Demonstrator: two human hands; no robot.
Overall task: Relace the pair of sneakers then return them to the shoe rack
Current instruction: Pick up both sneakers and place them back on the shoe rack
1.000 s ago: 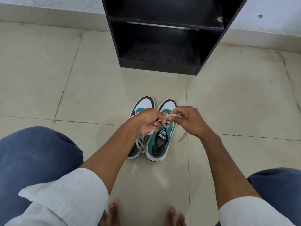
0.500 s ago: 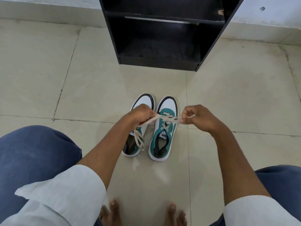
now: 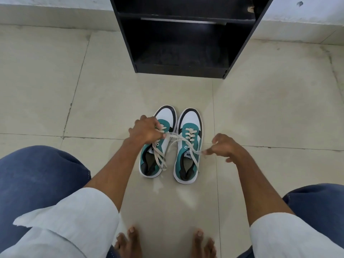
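Observation:
Two teal, white and black sneakers stand side by side on the floor, toes pointing to the rack: the left sneaker [image 3: 158, 157] and the right sneaker [image 3: 189, 146]. A cream lace [image 3: 183, 139] runs across the right sneaker's eyelets. My left hand [image 3: 145, 130] hovers over the left sneaker and pinches one end of that lace. My right hand [image 3: 223, 146] is to the right of the right sneaker, fingertips pinching the other end. The left sneaker's own lace [image 3: 159, 157] hangs loose over its opening.
A black shoe rack [image 3: 182, 69] with open shelves stands against the wall, straight ahead of the sneakers. My knees in blue trousers flank the scene and my bare feet [image 3: 163, 243] rest on the tiled floor [image 3: 270, 112] below the shoes.
My hands have moved apart, drawing the lace ends out sideways across the right sneaker. The right hand has gone right and lower; the view has shifted so the sneakers sit farther from the rack.

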